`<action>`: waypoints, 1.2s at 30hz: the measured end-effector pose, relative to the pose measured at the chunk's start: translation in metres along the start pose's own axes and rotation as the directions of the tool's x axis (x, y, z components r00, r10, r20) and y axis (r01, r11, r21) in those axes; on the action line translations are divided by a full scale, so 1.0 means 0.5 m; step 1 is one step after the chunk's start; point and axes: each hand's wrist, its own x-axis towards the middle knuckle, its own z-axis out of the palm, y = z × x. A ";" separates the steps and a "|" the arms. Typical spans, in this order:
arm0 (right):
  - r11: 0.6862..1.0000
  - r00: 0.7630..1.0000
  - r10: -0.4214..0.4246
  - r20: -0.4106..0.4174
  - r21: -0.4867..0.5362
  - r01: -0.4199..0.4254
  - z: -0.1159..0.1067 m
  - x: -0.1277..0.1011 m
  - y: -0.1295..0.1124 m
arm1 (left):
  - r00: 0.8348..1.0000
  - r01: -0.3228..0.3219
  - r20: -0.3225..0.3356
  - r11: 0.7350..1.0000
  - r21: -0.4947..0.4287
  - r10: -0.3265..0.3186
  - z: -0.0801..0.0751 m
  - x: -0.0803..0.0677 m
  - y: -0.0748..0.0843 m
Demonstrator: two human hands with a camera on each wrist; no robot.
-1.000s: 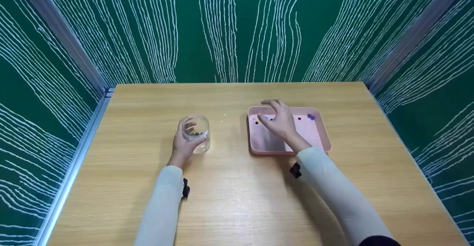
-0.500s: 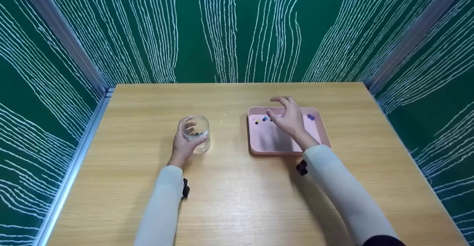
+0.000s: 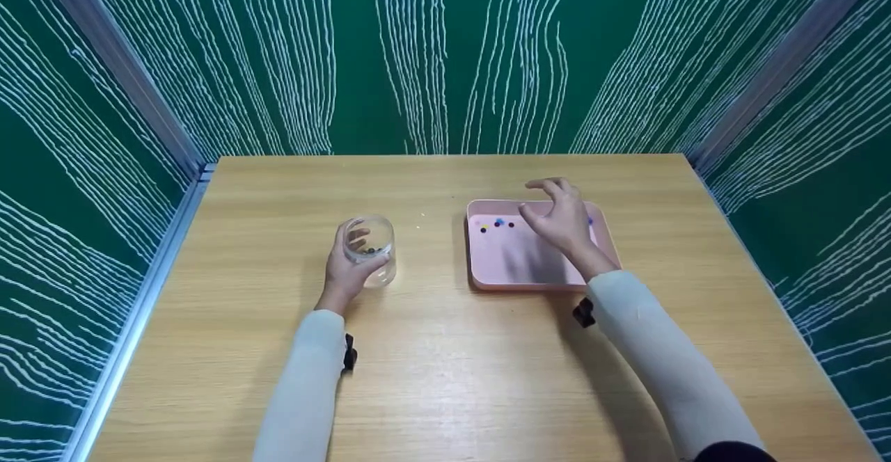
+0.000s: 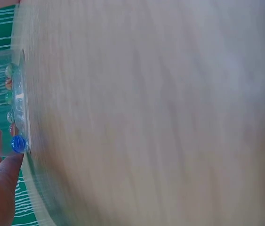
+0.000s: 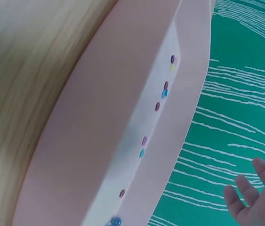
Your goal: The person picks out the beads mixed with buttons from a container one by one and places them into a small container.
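Note:
My left hand [image 3: 341, 272] grips a clear cup [image 3: 382, 275] on the left half of the table. Several glass marbles [image 4: 18, 144], blue, green and reddish, lie at the cup's bottom in the left wrist view. Over the right part of a pink tray [image 3: 522, 287] hovers my right hand [image 3: 566, 220], thumb and fingers apart and nothing between them. Several small coloured beads [image 5: 164, 93] lie along the tray's far side. Blue balls [image 5: 116, 221] show at the lower edge of the right wrist view; my right hand mostly hides them in the head view.
The wooden table [image 3: 418, 378] carries both cup and tray, with bare wood between them. A few tiny pale specks [image 3: 420, 220] lie right of the cup. Green walls [image 3: 459, 58] with white wavy lines stand behind and at both sides.
My right hand has moved to the right and slightly away over the tray, uncovering beads at the left and covering most of the blue balls. The left hand and cup have stayed put.

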 end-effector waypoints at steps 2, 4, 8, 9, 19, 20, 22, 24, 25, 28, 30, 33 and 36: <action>1.000 1.000 0.013 0.007 -0.015 -0.013 -0.005 0.000 0.003 | 1.000 -0.009 -0.013 1.000 0.002 0.009 0.001 -0.001 -0.002; 0.999 0.999 0.031 0.014 -0.032 -0.030 -0.010 -0.001 0.006 | 1.000 -0.017 -0.024 1.000 0.007 0.017 0.003 -0.002 -0.002; 0.996 0.998 0.064 0.022 -0.066 -0.062 -0.018 -0.003 0.012 | 1.000 -0.012 -0.027 1.000 0.005 0.012 0.004 -0.003 0.000; 0.995 0.998 0.066 0.022 -0.072 -0.065 -0.020 -0.003 0.014 | 1.000 -0.008 -0.023 1.000 0.000 0.008 0.004 -0.002 0.000; 0.995 1.000 0.025 -0.005 -0.094 -0.026 -0.036 -0.002 0.040 | 1.000 0.022 -0.002 0.999 -0.029 -0.022 0.001 0.001 0.002; 0.995 1.000 0.009 -0.014 -0.098 -0.010 -0.038 -0.002 0.044 | 1.000 0.017 -0.006 1.000 -0.023 -0.017 0.001 0.002 0.000; 0.994 0.999 -0.021 -0.028 -0.104 0.018 -0.042 -0.001 0.051 | 1.000 0.006 -0.013 1.000 -0.005 -0.006 0.002 0.001 -0.002; 0.993 0.998 -0.040 -0.042 -0.114 0.035 -0.045 -0.001 0.058 | 1.000 -0.006 -0.017 1.000 0.015 0.007 0.003 0.001 -0.003; 0.993 0.998 -0.042 -0.046 -0.116 0.037 -0.047 -0.001 0.061 | 1.000 -0.012 -0.019 1.000 0.023 0.013 0.003 0.001 -0.003; 0.993 0.998 -0.031 -0.048 -0.118 0.026 -0.052 0.000 0.069 | 0.999 -0.022 -0.026 0.999 0.040 0.023 0.004 -0.001 -0.003; 0.993 0.999 -0.011 -0.041 -0.121 0.006 -0.054 0.000 0.073 | 0.999 -0.026 -0.031 0.999 0.041 0.027 0.004 -0.001 -0.003; 0.991 0.999 0.018 -0.029 -0.133 -0.022 -0.058 0.000 0.081 | 0.999 -0.033 -0.037 0.999 0.037 0.035 0.004 -0.001 -0.003; 0.989 0.999 0.036 -0.027 -0.144 -0.039 -0.062 0.002 0.089 | 0.998 -0.038 -0.039 0.999 0.032 0.039 0.005 -0.002 -0.002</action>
